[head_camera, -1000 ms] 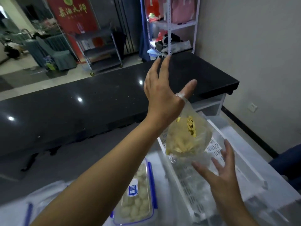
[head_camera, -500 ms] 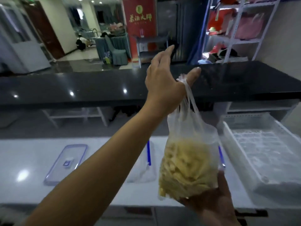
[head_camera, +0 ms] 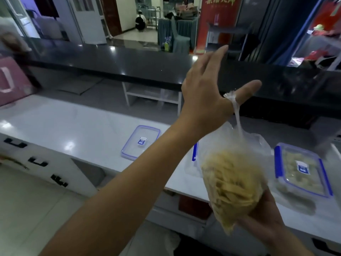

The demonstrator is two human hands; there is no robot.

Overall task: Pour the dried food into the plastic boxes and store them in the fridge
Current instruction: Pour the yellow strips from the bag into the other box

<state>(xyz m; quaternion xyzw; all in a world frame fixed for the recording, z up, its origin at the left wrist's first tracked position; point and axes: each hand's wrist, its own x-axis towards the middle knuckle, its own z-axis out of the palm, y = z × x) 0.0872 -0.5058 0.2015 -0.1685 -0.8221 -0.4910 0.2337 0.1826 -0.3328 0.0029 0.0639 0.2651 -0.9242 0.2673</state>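
Your left hand (head_camera: 204, 100) is raised above the desk (head_camera: 73, 124) with its fingers straight and spread. Its grip is open: no finger curls round anything. The twisted handle (head_camera: 233, 102) of the bag (head_camera: 234, 174) is looped over the base of your left thumb, so the bag hangs from that thumb alone.

Your right hand (head_camera: 265, 217) is below the bag, palm up. Its fingers curl round the lower end of the bag and cup it from beneath. The bag is clear plastic and holds pale yellow strips of dried food (head_camera: 232, 187). It hangs in the air in front of the desk edge, tilted, and touches no surface.

On the white desk, note three items:
- A lid (head_camera: 140, 142) with a blue rim and a small label lies flat, left of your left forearm.
- A box (head_camera: 300, 169) with blue clips and its lid on sits to the right of the bag. It holds pale round pieces.
- A second box (head_camera: 191, 163) stands behind the bag and is mostly hidden; whether it holds anything cannot be told.

A black counter (head_camera: 129, 61) runs behind the desk.
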